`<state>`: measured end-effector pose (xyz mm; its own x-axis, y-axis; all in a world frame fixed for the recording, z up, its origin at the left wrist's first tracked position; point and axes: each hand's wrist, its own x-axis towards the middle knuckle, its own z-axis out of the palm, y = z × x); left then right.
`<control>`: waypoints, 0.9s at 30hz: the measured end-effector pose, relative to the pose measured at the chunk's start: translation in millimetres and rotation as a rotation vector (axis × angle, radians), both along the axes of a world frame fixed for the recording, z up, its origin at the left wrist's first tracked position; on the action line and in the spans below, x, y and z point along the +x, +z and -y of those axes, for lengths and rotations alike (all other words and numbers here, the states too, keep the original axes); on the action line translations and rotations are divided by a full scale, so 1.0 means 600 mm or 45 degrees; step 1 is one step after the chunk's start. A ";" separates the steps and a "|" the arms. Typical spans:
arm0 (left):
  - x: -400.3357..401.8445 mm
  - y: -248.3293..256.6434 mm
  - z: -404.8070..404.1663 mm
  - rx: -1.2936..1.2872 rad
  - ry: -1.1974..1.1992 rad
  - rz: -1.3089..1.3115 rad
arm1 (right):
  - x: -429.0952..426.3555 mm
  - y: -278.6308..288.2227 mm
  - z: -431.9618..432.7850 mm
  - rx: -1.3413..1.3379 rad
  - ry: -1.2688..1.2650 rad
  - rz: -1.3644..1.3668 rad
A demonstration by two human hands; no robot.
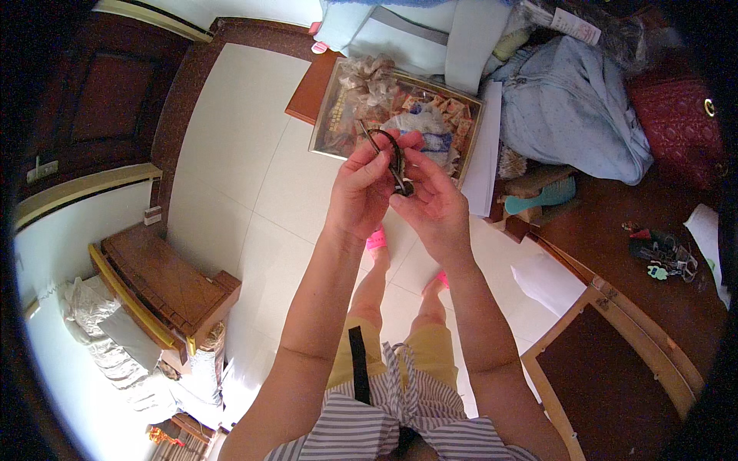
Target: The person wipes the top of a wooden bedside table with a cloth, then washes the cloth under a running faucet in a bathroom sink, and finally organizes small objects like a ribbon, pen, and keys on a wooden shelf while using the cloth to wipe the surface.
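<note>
Both my hands are raised in front of me, holding a small dark looped item with a slim straight bar across its side. It looks like a hair clip, but the fingers hide part of it. My left hand grips its left side, thumb on the bar. On the other side, my right hand pinches the lower end. Beyond the fingers lies a shallow gold-rimmed box. A brownish ruffled scrunchie, a white-and-blue cloth and several small wrapped packets are in or on it.
White papers lie beside the box. A light-blue garment, red quilted bag, teal hairbrush and keys are at right. A wood-framed panel stands lower right, brown wooden furniture at left.
</note>
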<state>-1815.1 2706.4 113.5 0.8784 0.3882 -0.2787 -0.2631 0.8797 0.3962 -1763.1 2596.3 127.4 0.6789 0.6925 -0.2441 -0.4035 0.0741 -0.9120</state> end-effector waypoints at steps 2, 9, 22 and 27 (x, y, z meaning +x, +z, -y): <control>0.001 0.002 0.000 0.002 0.001 -0.018 | 0.000 0.000 0.002 0.015 -0.010 -0.016; 0.002 -0.005 -0.008 0.053 -0.017 -0.098 | 0.004 0.002 0.001 0.084 0.041 -0.132; -0.017 -0.059 -0.071 0.326 0.304 -0.648 | 0.129 -0.089 -0.144 -0.760 -0.045 1.574; -0.024 -0.072 -0.076 0.296 0.274 -0.669 | 0.179 -0.130 -0.167 -0.685 -0.330 1.507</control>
